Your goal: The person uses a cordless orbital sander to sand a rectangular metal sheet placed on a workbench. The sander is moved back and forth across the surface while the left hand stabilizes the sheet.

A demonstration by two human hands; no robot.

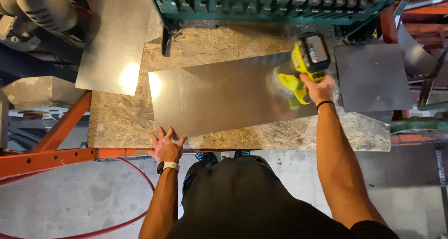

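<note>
- Left hand [165,146] flat, fingers spread, pressing on the near edge of the metal sheet [224,95] at its left corner; grips nothing, just pins it down.
- Right hand [318,88] wrapped tight around the handle of a yellow cordless power tool [308,59], arm stretched out over the sheet's right end. Hands well apart.
- Sheet lies flat on the chipboard worktop [121,122], slightly skewed, long side running left-right; tool's working end sits at the sheet's right edge, its head blurred, so exact contact hard to tell.
- Step in hand, as I judge it: working the right end of the sheet with the tool while the other hand steadies it; looks like the start of a pass, no cut line visible.
- Next move calls for firm downward pressure from the left hand so the sheet doesn't slide or chatter, and a steady tool feed.
- Around: second metal sheet [114,38] on the far left of the top, dark square plate [372,78] to the right, green machine [270,3] behind, orange frame [46,157], red hose [140,192] on the floor.
</note>
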